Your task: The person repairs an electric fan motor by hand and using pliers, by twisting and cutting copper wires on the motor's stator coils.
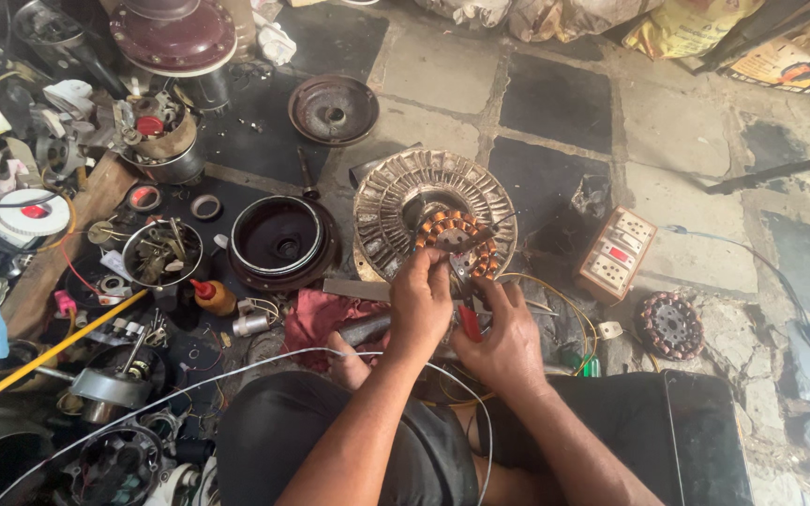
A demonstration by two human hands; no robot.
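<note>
We had the fan stator (435, 221) with copper coils lying on the stone floor (442, 70). Our left hand (421, 302) was pinched on a thin wire (445, 265) at its near edge; our right hand (503, 339), just beside, gripped red-handled pliers (470, 321). A switch box (617, 253) sat right of the stator.

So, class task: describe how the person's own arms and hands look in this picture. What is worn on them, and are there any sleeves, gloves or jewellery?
Both forearms are bare as far as the frame shows: no sleeves reach them. The left hand and the right hand wear no gloves, and no watch, bracelet or ring can be made out. The fingers are uncovered. Dark clothing covers the knees below the arms.
</note>
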